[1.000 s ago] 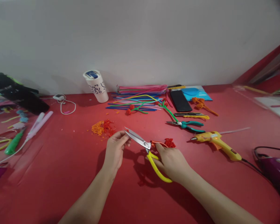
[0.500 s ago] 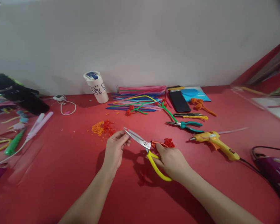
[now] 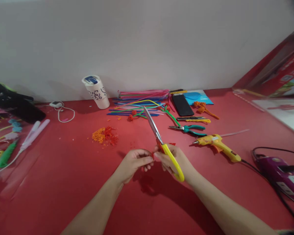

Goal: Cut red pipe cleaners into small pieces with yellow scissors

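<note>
My left hand (image 3: 134, 163) is closed in a pinch on a small red piece (image 3: 153, 156), mostly hidden by the fingertips. Scissors (image 3: 173, 160) with yellow handles hang in my right hand (image 3: 182, 160), their blades together and pointing up and away from me. The right thumb and fingertips meet the left ones at the red piece. Beyond the left hand lies a pile of orange and red clippings (image 3: 100, 134). Past the scissor tips are several coloured pipe cleaners (image 3: 139, 104) and red fuzzy balls (image 3: 132, 115) on green stems.
Pliers (image 3: 189, 129), a yellow glue gun (image 3: 218, 143), a phone (image 3: 183, 105) and an orange fuzzy piece (image 3: 203, 108) lie on the right. A purple power strip (image 3: 276, 173) is at far right. A white tumbler (image 3: 96, 92) stands at the back, a pink styling iron (image 3: 34, 135) at left.
The left hand has moved right, away from the blade tips, to meet the right fingertips. The scissors have swung from pointing left to pointing up. The view has shifted slightly.
</note>
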Available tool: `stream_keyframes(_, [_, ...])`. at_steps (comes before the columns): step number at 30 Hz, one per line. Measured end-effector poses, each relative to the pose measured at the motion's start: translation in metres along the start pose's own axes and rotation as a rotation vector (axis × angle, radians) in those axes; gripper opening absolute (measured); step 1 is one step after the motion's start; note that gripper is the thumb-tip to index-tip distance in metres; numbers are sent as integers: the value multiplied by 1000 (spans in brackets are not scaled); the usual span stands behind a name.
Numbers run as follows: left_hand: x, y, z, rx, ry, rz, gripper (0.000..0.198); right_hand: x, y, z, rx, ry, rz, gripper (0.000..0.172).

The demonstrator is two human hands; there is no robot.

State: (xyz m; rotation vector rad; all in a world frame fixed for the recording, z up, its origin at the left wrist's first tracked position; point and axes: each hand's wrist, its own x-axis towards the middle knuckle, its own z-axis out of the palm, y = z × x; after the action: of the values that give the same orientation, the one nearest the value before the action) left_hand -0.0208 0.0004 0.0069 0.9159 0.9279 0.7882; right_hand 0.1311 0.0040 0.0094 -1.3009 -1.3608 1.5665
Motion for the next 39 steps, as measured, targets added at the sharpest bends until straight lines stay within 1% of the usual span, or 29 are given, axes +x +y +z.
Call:
stream_keyframes(2, [0, -2, 0, 14, -28, -11, 12, -1, 1, -1, 6, -24, 1, 15])
stream_keyframes(4, [1, -4, -1, 26, -29, -17, 13, -1, 1, -2, -22, -39, 4, 9])
stream_keyframes(7, [3, -5, 0, 69, 48, 5, 15, -2, -2, -1, -71, -15, 0, 4])
stream_keyframes(11, [3, -5, 5, 189, 166, 103, 12, -1, -4, 2, -118, 56, -41, 6])
stream_keyframes(13, [3, -5, 7, 228, 190, 137, 9, 0, -5, 3, -136, 63, -57, 8])
stream_keyframes(15, [3, -5, 7, 213, 200, 127, 9, 0, -4, 2, -170, 69, -74, 13])
stream_keyframes(17, [4, -5, 4, 146, 223, 118, 10, 0, -3, -2, -271, 77, -100, 19])
stream_keyframes(20, [6, -2, -4, -11, 323, 162, 12, -2, -3, -9, -585, 91, -140, 27])
stream_keyframes(23, [8, 2, -12, -162, 413, 218, 13, -6, -2, -12, -884, 53, -184, 31])
stream_keyframes(27, [9, 6, -20, -238, 454, 288, 10, -8, 2, -9, -1116, -1, -222, 39])
stream_keyframes(31, [9, 8, -23, -213, 459, 327, 5, -7, 5, -7, -1234, 3, -254, 42])
stream_keyframes(39, [8, 9, -25, -216, 426, 331, 2, -4, 8, -11, -1315, 2, -288, 41])
